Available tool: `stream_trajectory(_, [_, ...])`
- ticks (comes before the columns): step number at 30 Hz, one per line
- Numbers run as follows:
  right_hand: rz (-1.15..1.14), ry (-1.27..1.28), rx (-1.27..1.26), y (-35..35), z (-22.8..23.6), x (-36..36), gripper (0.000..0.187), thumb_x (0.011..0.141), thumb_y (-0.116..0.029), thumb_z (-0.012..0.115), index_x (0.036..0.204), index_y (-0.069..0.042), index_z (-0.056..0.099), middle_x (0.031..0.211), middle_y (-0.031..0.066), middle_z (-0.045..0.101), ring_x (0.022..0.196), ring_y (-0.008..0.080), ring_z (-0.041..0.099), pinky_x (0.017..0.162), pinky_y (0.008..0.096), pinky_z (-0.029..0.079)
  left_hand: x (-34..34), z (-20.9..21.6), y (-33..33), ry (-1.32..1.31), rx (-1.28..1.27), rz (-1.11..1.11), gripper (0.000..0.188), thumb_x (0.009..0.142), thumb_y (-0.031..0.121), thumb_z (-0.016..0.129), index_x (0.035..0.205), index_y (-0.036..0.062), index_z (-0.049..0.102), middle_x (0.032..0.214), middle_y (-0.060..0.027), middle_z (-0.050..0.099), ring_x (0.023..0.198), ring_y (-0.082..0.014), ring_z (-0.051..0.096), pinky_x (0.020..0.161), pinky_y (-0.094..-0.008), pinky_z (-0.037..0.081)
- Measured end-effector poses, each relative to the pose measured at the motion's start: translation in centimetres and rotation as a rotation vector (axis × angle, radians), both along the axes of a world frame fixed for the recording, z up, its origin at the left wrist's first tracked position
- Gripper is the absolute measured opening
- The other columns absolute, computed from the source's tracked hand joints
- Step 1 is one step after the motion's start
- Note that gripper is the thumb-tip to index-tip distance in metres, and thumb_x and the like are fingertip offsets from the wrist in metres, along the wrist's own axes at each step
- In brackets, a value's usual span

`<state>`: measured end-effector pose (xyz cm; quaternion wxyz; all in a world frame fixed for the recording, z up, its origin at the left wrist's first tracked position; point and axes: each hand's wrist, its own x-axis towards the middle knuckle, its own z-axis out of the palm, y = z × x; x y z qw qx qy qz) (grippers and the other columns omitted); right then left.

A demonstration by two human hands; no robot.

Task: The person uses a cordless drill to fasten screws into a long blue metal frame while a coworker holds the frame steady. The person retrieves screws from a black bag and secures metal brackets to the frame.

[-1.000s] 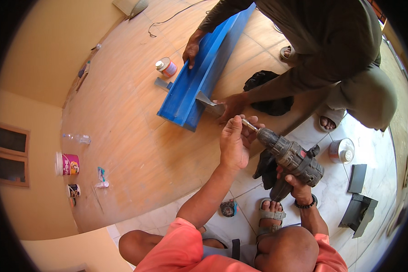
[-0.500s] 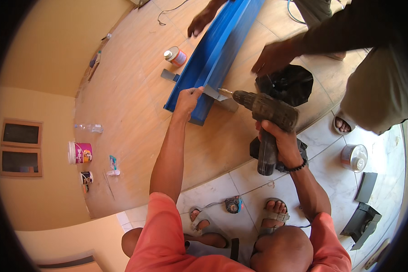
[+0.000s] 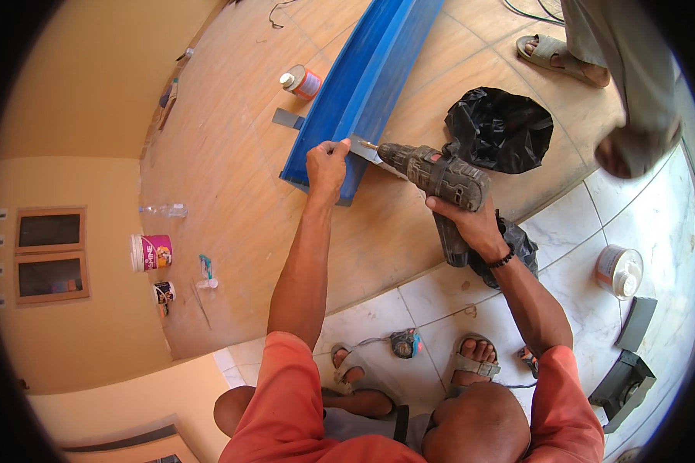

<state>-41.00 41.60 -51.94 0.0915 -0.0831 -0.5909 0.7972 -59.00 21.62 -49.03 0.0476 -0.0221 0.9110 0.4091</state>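
My right hand (image 3: 471, 224) grips a dark, dusty cordless drill (image 3: 436, 171) by its handle. Its bit points left and meets, or nearly meets, a thin grey metal strip (image 3: 377, 159) at the near end of a long blue metal channel (image 3: 378, 100). My left hand (image 3: 327, 171) is closed over the channel's end, thumb and fingertips pinched at the strip's corner. Whether those fingers also press on the blue wall is hard to see. Another grey metal tab (image 3: 287, 118) sticks out from the channel's left side.
A small can (image 3: 301, 82) stands left of the channel. Black plastic bags (image 3: 499, 130) lie at right, near a co-worker's legs (image 3: 625, 85). A tape measure (image 3: 405, 344) rests by my feet. At right are a tub (image 3: 618, 272) and dark metal pieces (image 3: 624, 386).
The co-worker's hands have left the channel area and that person has stepped to the right. My drill has shifted slightly left and up, its bit now closer to my left fingertips.
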Motion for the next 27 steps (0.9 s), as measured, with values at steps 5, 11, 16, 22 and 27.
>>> stream_trajectory(5, [-0.017,0.011,-0.019,0.2,-0.3,-0.3,0.04,0.073,-0.014,0.08,0.106,0.0,0.061,0.093,0.0017,0.063,0.082,0.0094,0.056,0.075,0.0269,0.048,0.3,0.6,0.1,-0.09,0.074,0.028,0.035,0.087,0.026,0.067,0.092,-0.0078,0.066,0.073,-0.0043,0.059,0.065,-0.0104,0.05,0.057,-0.0284,0.04])
stream_trajectory(11, [-0.043,0.042,-0.06,0.0,-0.6,-0.3,0.04,0.073,-0.013,0.08,0.106,0.0,0.062,0.092,0.0013,0.063,0.082,0.0093,0.055,0.074,0.0267,0.048,0.7,0.1,-0.2,0.033,0.074,0.048,0.035,0.085,0.027,0.069,0.08,-0.0071,0.066,0.063,-0.0003,0.052,0.058,-0.0088,0.042,0.051,-0.0291,0.035])
stream_trajectory(16, [-0.009,0.009,-0.099,0.0,-2.2,-0.4,0.037,0.072,-0.013,0.082,0.1,-0.002,0.06,0.091,0.0008,0.062,0.082,0.0089,0.055,0.073,0.0264,0.048,1.2,-0.2,0.3,0.067,0.08,0.084,0.035,0.085,0.027,0.07,0.074,-0.0053,0.063,0.06,0.0009,0.049,0.057,-0.0088,0.039,0.05,-0.03,0.033])
stream_trajectory(22, [-0.003,0.0,-0.095,0.0,-2.3,-0.6,0.037,0.071,-0.012,0.083,0.097,-0.004,0.057,0.09,0.0011,0.062,0.081,0.0089,0.055,0.073,0.0261,0.048,0.9,-0.2,0.0,0.044,0.045,0.086,0.037,0.083,0.031,0.071,0.065,0.0008,0.06,0.059,0.0033,0.044,0.056,-0.0081,0.037,0.049,-0.0299,0.03])
stream_trajectory(27, [0.021,0.01,-0.115,0.4,-2.1,-1.2,0.037,0.071,-0.01,0.082,0.098,-0.003,0.056,0.089,0.0012,0.062,0.081,0.0088,0.055,0.073,0.0261,0.048,1.0,-0.4,0.0,0.08,0.046,0.1,0.037,0.083,0.03,0.071,0.063,0.0015,0.059,0.057,0.0038,0.043,0.054,-0.0079,0.035,0.047,-0.0301,0.028])
